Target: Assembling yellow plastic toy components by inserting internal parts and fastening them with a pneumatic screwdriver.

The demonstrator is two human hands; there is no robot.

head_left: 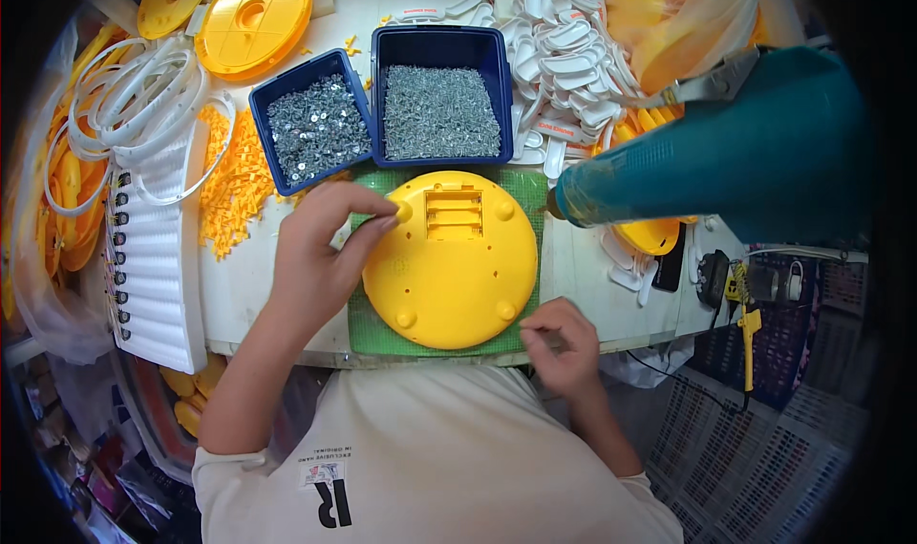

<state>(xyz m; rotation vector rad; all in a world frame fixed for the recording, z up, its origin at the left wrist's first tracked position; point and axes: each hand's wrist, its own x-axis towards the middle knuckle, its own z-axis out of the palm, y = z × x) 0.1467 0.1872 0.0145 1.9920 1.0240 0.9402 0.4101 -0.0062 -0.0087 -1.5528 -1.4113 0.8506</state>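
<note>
A round yellow plastic housing [447, 291] lies on a green mat [368, 326] in front of me. An uncovered battery compartment [454, 214] shows near its far edge, and several rounded feet and small holes dot its surface. My left hand [325, 243] is at the housing's far left edge, thumb and forefinger pinched together beside a foot. Whatever is between those fingertips is too small to make out. Just off the near right edge, my right hand [565, 346] is curled with its fingertips together; its contents are hidden.
Beyond the housing stand a blue bin of screws [441, 112] and a smaller blue bin of metal parts [315, 128]. A teal tool [707, 152] juts in from the right. White handle-shaped parts [568, 62] are heaped behind it. Small yellow pieces [234, 181] and a white foam tray [162, 248] lie left.
</note>
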